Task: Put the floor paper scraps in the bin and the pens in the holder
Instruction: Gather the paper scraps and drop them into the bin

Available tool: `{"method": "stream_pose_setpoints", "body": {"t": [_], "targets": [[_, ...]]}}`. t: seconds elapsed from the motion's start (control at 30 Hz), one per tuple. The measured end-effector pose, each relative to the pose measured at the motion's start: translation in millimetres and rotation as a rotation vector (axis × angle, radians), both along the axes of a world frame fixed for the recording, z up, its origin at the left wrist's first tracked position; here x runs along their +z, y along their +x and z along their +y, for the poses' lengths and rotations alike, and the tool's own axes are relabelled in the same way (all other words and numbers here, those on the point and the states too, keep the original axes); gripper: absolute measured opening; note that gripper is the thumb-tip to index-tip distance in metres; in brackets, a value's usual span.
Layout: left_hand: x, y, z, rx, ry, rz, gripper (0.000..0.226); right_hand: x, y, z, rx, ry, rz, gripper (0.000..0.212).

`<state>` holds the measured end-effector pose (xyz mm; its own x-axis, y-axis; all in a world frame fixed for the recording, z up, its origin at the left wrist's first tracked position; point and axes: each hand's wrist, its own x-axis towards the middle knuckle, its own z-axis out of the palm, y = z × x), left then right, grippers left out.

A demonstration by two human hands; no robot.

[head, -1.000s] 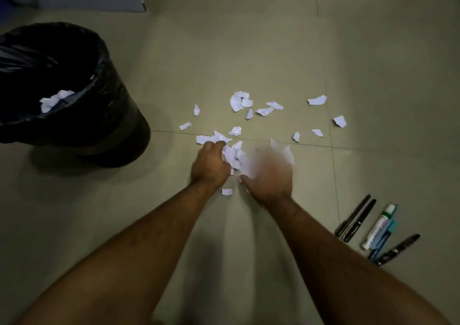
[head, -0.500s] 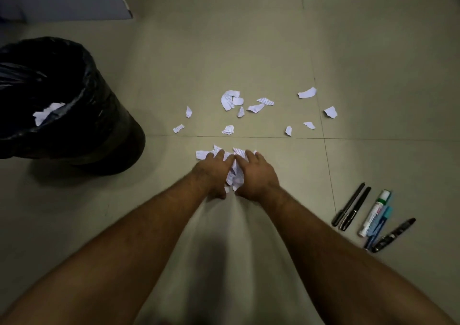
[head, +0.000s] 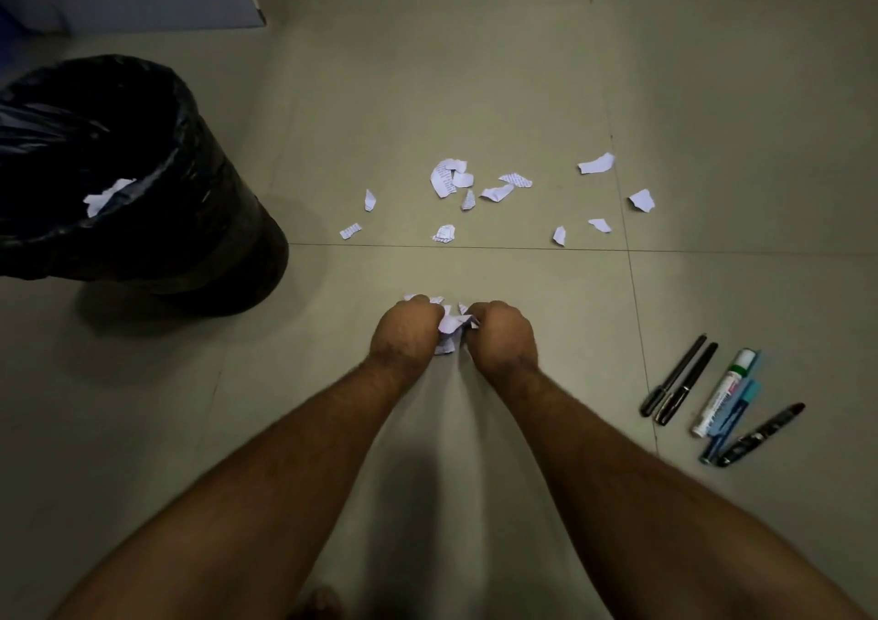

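A: Head view, near centre. The left hand [head: 404,334] and right hand [head: 504,334] are curled toward each other on the floor [head: 475,73], clenched around a bunch of paper [head: 450,327] pressed between them; white edges show in the gap and past the left knuckles.

B: And the rest of the litter?

A: Farther out, loose scraps [head: 449,177] lie scattered across the tile joint, well apart from the hands. The bin [head: 199,201], lined with a black bag, stands at the left, with white paper [head: 107,196] already inside. Five pens [head: 712,401] lie together at the near right. No holder is in view.

B: How should the step be carried out?

A: In my judgement, keep both palms cupped under the bunch, squeeze it tight so nothing sheds, lift it as one mass, and carry it left over the bin's rim before opening the hands. Small bits may slip out at the far edge of the left hand; check there.
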<state>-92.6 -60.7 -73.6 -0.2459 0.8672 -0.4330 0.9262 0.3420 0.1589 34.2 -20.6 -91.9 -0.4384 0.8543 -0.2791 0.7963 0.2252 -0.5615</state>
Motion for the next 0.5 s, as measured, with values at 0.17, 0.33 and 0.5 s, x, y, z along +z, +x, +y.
{"method": "stream_pose_setpoints", "body": {"t": [0.17, 0.33, 0.5], "targets": [[7.4, -6.5, -9.8, 0.442, 0.236, -0.221, 0.017, 12.4, -1.8, -3.6, -0.304, -0.193, 0.152, 0.021], [48.6, -16.5, 0.7, 0.61, 0.312, -0.387, 0.019, 47.3, -16.0, -2.1, -0.405, -0.238, 0.34, 0.022], [116.0, -45.9, 13.1, 0.613, 0.423, -0.377, 0.015, 114.2, -45.4, 4.4, -0.414, -0.221, 0.513, 0.025]]}}
